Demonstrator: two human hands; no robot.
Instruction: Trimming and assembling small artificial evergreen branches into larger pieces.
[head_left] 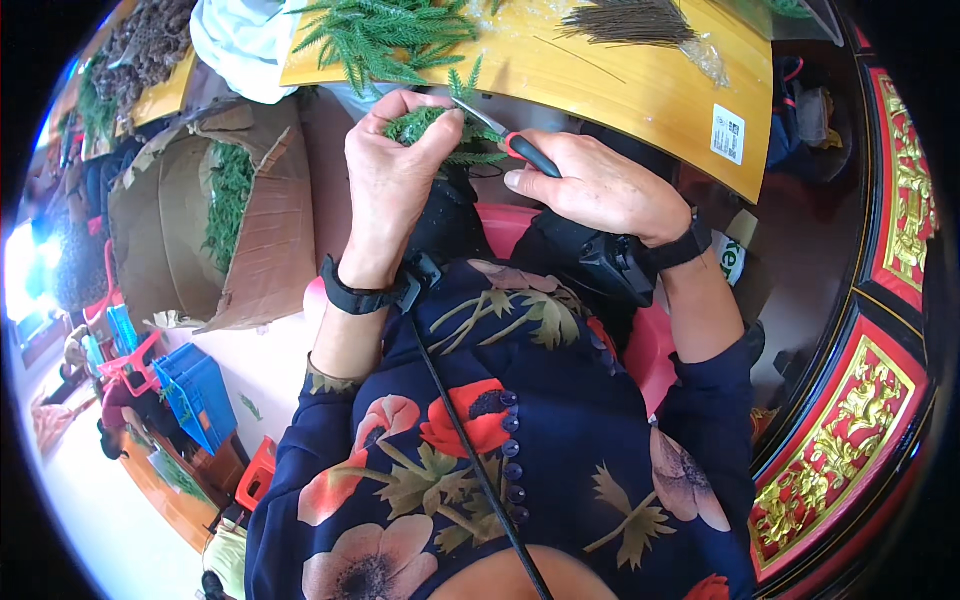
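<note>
My left hand (395, 165) is closed around a bunch of green artificial pine sprigs (412, 126), its thumb pressed on top. One small sprig tip (463, 80) stands up beyond the fingers toward the table. In my right hand (615, 190) is a slim hand tool (532, 153) with a red-and-black handle and a narrow pointed metal end; its exact kind is not clear. The metal point reaches the sprigs next to my left fingertips. Both hands are just off the near edge of the yellow table (640, 100), above my lap.
On the table lie a pile of green sprigs (385, 40) and a bundle of thin brown stems (625, 20). A cardboard box (265, 235) with greenery stands at left, a blue crate (195, 395) beyond. Red-and-gold carved panels (840, 450) line the right.
</note>
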